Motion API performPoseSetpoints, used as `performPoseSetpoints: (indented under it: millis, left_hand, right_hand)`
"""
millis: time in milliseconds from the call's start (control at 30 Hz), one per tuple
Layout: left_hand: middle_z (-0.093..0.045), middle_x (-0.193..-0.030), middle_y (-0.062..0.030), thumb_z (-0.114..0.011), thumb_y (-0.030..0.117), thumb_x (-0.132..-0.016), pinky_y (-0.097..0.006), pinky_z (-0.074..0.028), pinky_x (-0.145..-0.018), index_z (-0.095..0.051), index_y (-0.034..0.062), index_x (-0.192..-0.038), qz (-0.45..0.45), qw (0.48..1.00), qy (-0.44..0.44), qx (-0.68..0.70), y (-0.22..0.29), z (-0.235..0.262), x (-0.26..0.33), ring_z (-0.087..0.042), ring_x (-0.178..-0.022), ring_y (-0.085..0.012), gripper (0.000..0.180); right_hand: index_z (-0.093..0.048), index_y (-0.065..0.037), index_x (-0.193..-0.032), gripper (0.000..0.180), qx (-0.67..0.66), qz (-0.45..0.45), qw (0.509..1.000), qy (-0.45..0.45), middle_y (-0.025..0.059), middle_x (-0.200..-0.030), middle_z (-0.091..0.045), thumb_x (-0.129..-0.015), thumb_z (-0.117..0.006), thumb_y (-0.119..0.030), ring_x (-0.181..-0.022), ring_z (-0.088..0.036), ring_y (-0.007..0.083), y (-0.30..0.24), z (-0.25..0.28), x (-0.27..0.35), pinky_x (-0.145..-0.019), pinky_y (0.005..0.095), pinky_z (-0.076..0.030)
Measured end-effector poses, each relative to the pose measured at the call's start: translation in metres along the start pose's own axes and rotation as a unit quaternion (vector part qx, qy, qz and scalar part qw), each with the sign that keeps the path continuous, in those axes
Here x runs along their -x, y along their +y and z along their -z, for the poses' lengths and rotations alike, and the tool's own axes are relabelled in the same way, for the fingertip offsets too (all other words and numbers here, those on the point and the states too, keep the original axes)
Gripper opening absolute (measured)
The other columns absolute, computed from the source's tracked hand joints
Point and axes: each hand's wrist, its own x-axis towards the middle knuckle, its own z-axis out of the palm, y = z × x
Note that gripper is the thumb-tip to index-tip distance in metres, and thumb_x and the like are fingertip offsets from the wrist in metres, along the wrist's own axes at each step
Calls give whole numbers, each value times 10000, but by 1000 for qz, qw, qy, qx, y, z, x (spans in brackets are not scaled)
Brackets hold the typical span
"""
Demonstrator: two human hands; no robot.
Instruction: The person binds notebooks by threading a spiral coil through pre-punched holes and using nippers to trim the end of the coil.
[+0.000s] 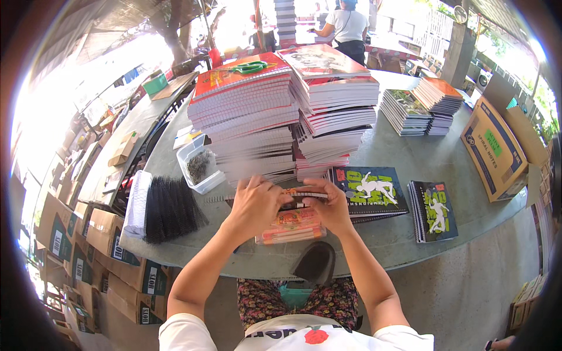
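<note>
From my remote seat, I saw the left hand point(256, 202) and right hand point(332, 205) pinching what looked like a notebook point(305, 192) by its bound edge, at or just above a small orange stack point(293, 229) near the tabletop's point(374, 251) front edge; a coil point(218, 199) jutted leftward, and a slack pinch, I judged, risked skewing it; beyond, green scissors point(252, 67) topped an uneven tall stack point(246, 105); a forward bump might have toppled it.

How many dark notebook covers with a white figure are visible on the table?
2: one cover beside the right hand, another cover farther right; more may be hidden beneath.
</note>
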Motion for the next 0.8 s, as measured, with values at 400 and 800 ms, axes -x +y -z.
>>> performPoseSetpoints:
  millis: [400,800]
  left_hand:
    - [-599,-904,-47,-657,260,-787,-399,-371,-811,-653,72,-953,-7,999,36,38,7,-4,-7,-503,-939,-266,250]
    - [-625,-879,-90,-634,236,-808,-392,-393,-799,-623,64,-1000,-9,998,8,70,15,-10,-2,-545,-894,-272,257]
  right_hand:
    - [-636,5,-962,168,-19,-3,1000,6,33,-856,-664,-812,-685,-53,-741,-561,52,22,7,3,-664,208,-470]
    - [-634,14,-980,158,-28,23,999,-10,29,-899,-669,-835,-652,-48,-773,-577,40,8,9,4,-648,189,-478]
